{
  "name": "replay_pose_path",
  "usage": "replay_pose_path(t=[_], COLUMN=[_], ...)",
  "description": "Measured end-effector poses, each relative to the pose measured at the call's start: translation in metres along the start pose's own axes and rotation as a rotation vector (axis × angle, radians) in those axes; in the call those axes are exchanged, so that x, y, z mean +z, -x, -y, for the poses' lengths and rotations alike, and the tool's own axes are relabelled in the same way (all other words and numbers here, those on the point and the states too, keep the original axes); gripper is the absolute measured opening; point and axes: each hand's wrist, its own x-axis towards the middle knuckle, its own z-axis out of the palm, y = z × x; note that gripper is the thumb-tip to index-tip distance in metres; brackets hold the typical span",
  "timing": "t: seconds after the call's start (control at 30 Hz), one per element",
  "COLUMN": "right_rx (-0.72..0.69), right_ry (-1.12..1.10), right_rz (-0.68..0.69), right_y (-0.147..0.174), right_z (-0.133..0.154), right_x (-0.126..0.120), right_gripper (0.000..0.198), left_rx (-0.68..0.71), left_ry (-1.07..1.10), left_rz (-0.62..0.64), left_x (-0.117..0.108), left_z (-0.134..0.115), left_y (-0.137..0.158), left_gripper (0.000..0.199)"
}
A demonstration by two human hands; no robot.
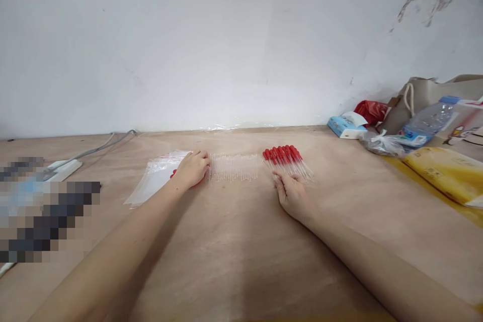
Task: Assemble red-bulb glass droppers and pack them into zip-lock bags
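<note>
Clearly a sorting step: the right hand (292, 193) lies palm up, fingers loosely pinching the clear tips of a fanned bunch of red-bulbed droppers (287, 160). The left hand (193, 168) rests knuckles up, curled over something red (hard to tell what) at the edge of the clear zip bags (154, 181). A row of bare glass tubes (234, 167) lies between the hands. Next, I'd judge, a careful grip to gather the bunch square.
</note>
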Motion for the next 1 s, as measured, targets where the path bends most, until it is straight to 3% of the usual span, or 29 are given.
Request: replay_pose_path(t=[0.2,0.3,0.37,0.43,0.5,0.63,1.0], right_rx=[0.001,0.031,0.034,0.017,-0.009,-0.066,-0.221], right_ry=[0.005,-0.024,-0.053,-0.082,-0.103,-0.185,-0.225], right_rz=[-0.001,0.021,0.012,0.02,0.058,0.156,0.236], right_y=[0.001,0.0,-0.002,-0.004,-0.005,-0.005,-0.001], right_z=[-0.001,0.0,0.002,0.006,0.013,0.026,0.039], right_x=[0.004,0.002,-0.001,-0.006,-0.01,-0.013,-0.008], right_gripper=[0.026,0.025,0.022,0.019,0.017,0.014,0.021], left_rx=[-0.041,-0.076,-0.121,-0.168,-0.145,-0.086,-0.009], left_ry=[0.037,0.065,0.142,0.429,0.621,0.747,0.83], left_rz=[-0.033,-0.065,-0.111,-0.188,-0.199,-0.211,-0.223], left_x=[-0.001,-0.008,-0.012,-0.014,-0.014,-0.008,-0.007], left_z=[0.002,-0.008,-0.023,-0.043,-0.063,-0.091,-0.1], left_y=[0.004,0.012,0.022,0.035,0.048,0.065,0.067], left_gripper=[0.014,0.014,0.016,0.013,0.014,0.014,0.015])
